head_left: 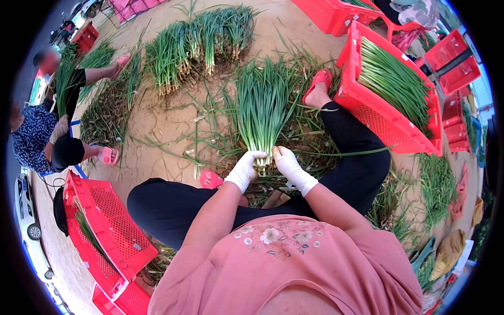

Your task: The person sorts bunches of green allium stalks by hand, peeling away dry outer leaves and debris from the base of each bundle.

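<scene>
A bunch of garlic chives (262, 102) is held in front of me, its leaves pointing away and its pale stem ends toward my body. My left hand (243, 169), in a white glove, closes around the left side of the stems. On the right side, my right hand (293, 169), also gloved, grips the same stem ends with thumb and fingers. Dirty tips poke out below, between both hands. Under and around the bunch lies a litter of loose leaves and trimmings (310, 139).
A pile of chives (197, 44) lies ahead on the ground. To my right stands a red crate (362, 118) holding chives; another red crate (113, 226) is at my left. A co-worker (39, 131) sits far left holding chives. Trimmings (102, 123) are heaped near that person.
</scene>
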Demonstrator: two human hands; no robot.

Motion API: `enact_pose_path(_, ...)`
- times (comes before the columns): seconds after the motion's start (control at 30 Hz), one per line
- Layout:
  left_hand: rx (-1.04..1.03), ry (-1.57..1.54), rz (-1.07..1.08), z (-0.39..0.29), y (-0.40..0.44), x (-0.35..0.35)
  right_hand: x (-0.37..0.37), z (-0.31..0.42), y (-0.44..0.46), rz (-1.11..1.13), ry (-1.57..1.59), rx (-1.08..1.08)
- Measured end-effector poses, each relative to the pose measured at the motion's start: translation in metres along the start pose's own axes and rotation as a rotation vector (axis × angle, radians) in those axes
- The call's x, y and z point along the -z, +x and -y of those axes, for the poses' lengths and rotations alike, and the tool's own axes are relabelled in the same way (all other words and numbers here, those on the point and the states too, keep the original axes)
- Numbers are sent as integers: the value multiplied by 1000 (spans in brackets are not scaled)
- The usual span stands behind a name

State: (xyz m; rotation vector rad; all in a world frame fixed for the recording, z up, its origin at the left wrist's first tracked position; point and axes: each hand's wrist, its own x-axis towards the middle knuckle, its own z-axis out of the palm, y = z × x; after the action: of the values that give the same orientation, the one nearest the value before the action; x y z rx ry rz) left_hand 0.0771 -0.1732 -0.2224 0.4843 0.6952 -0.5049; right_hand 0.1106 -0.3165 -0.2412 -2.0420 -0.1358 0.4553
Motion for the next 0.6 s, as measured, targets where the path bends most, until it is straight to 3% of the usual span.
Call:
enact_pose_path(0.13,-9,-14,-12,1,4,2,6,11,-4,55,40,-24)
enact_pose_path(0.3,-36,-10,-68,1,16,10,15,28,-15,143,-248,101)
enact_pose_path(0.37,-29,55,-156,-3,11,5,20,41,-18,180,-149,63)
enact_pose_path(0.43,-16,84,-195,-3,7,3,30,57,-22,279,-394,64)
enact_pose_path(0.6,-1,121,-131,0,7,1,21,33,-13,214,-251,6)
